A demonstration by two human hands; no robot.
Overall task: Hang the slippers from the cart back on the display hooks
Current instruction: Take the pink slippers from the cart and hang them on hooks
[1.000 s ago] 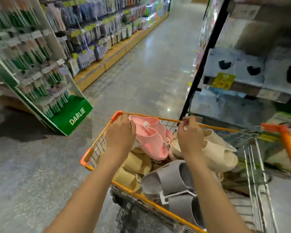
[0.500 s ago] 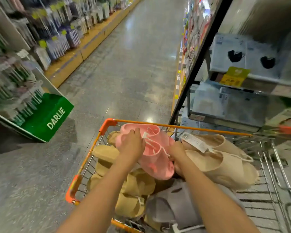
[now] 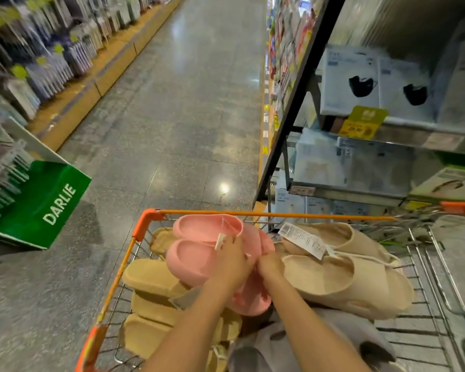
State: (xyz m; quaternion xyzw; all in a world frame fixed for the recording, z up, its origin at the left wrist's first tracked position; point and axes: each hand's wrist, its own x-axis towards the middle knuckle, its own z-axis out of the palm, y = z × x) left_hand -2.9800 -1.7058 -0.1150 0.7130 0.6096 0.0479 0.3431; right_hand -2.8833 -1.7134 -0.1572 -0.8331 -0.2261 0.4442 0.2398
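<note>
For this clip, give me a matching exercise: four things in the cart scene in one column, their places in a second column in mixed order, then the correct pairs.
Things
1. pink slippers
2. cream slippers
3. tan slippers
4. grey slippers

Places
A. left side of the cart, low in the pile
B. right of both hands, with a white barcode tag on top
C. nearest the camera, under the right forearm
D. top of the pile, under the left hand and right hand

Pairs: 1-D, 2-B, 3-A, 4-C
</note>
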